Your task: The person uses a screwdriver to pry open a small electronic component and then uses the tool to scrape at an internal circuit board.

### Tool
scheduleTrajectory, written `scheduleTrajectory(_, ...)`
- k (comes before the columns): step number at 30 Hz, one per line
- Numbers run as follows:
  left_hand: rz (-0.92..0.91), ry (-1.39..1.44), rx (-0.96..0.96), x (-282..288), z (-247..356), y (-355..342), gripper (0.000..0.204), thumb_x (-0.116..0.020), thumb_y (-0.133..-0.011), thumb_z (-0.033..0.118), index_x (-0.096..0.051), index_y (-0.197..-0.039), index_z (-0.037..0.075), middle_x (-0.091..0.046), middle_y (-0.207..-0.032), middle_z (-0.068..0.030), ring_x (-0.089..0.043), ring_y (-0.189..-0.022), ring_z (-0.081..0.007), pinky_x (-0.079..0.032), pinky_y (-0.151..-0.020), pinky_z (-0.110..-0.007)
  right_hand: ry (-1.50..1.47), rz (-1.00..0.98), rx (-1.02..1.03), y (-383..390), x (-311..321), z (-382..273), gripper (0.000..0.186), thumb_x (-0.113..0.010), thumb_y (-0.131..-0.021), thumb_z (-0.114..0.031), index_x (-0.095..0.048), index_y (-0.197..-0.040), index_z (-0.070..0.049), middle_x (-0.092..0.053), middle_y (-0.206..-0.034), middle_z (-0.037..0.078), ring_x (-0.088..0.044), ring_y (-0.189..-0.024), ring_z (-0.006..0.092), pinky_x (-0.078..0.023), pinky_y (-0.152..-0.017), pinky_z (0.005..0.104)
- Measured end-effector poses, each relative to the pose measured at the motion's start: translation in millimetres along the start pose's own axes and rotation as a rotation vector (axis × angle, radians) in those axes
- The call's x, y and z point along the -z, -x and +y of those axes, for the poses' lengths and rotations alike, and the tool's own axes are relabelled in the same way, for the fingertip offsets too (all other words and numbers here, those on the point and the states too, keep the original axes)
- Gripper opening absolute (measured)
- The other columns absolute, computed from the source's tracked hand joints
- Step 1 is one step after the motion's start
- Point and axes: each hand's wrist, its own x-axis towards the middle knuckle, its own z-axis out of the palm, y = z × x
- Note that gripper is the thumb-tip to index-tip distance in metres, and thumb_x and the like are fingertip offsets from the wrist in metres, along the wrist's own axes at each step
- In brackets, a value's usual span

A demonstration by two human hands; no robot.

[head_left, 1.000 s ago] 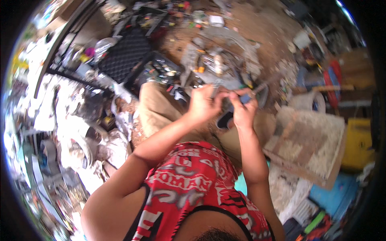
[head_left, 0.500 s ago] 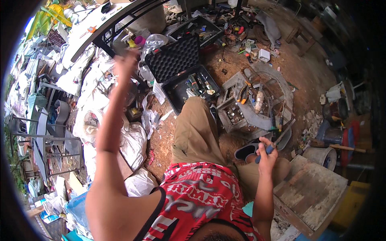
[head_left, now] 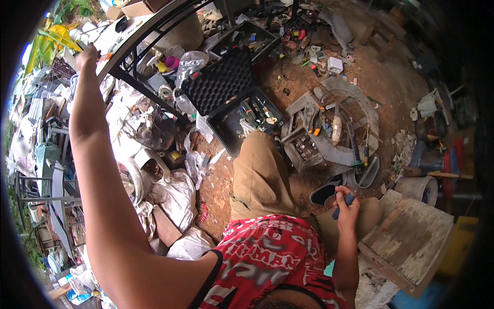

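Note:
My left hand (head_left: 88, 57) is stretched far out to the upper left, at the edge of a white-topped table (head_left: 135, 32). Its fingers look closed near a thin dark piece, too small to make out. An orange object (head_left: 107, 55) lies beside that hand. Near my right knee, my right hand (head_left: 348, 208) is closed round the blue handle of a screwdriver (head_left: 337, 212); its shaft is hard to see now. Ahead of my knees a black foam-lined case (head_left: 216, 85) lies open with tools and small parts inside.
Right of the case, a worn wooden frame (head_left: 303, 110) bears orange-handled pliers (head_left: 314, 123) and other tools. A sandal (head_left: 369, 172) lies near it. White sacks (head_left: 177, 201) crowd my left side. A worn wooden board (head_left: 411, 239) stands at my right, by a bucket-like cylinder (head_left: 418, 189).
My left arm has swung outward and left, its hand reaching the table's edge. My right hand keeps the screwdriver, having turned it so the shaft shows less.

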Motion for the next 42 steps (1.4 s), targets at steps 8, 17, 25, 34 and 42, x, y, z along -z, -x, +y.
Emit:
scheduleTrajectory(8,-1.009,1.663,-0.202,35,42,241,0.047,-0.045,-0.1,0.038,-0.053,-0.123,-0.002,-0.064,-0.086,-0.0069,-0.056,-0.06,-0.0102,-0.049,-0.056,-0.019,0.153,0.01,0.06,-51,7,43,0.047,-0.068,-0.087,-0.016,-0.051,-0.127,0.001,-0.061,-0.101,0.006,-0.057,-0.092,0.0165,-0.046,-0.086,0.0315)
scheduleTrajectory(17,-1.901,1.696,0.461,-24,39,656,0.06,-0.038,-0.096,0.054,-0.055,-0.121,0.002,-0.06,-0.08,-0.0042,-0.056,-0.063,-0.0165,-0.051,-0.057,-0.031,0.78,0.11,0.134,-126,-42,55,0.065,-0.064,-0.078,-0.012,-0.038,-0.137,-0.004,-0.054,-0.123,0.026,-0.053,-0.114,0.0407,-0.042,-0.096,0.0442)
scheduleTrajectory(25,-2.086,1.584,0.403,-15,44,710,0.057,-0.028,-0.101,0.047,-0.044,-0.134,0.003,-0.06,-0.093,-0.0062,-0.058,-0.08,-0.0183,-0.051,-0.073,-0.034,0.733,0.174,0.116,-170,-68,56,0.065,-0.063,-0.079,-0.012,-0.035,-0.137,-0.005,-0.049,-0.128,0.026,-0.048,-0.118,0.0415,-0.042,-0.098,0.0453)
scheduleTrajectory(34,-2.065,1.536,0.503,-23,43,722,0.052,-0.03,-0.102,0.042,-0.045,-0.132,0.003,-0.063,-0.097,-0.0081,-0.061,-0.08,-0.0178,-0.052,-0.074,-0.033,0.82,0.306,0.409,-127,-34,36,0.055,-0.066,-0.085,-0.03,-0.049,-0.129,-0.004,-0.051,-0.126,0.023,-0.051,-0.116,0.0391,-0.042,-0.098,0.0439)
scheduleTrajectory(42,-2.175,1.567,0.428,-18,75,742,0.051,-0.047,-0.097,0.043,-0.043,-0.134,0.007,-0.056,-0.121,-0.0068,-0.056,-0.11,-0.0211,-0.046,-0.098,-0.039,1.127,0.354,0.005,-232,123,46,0.05,-0.068,-0.082,-0.036,-0.055,-0.123,-0.012,-0.061,-0.121,0.017,-0.058,-0.112,0.0351,-0.046,-0.093,0.0435)
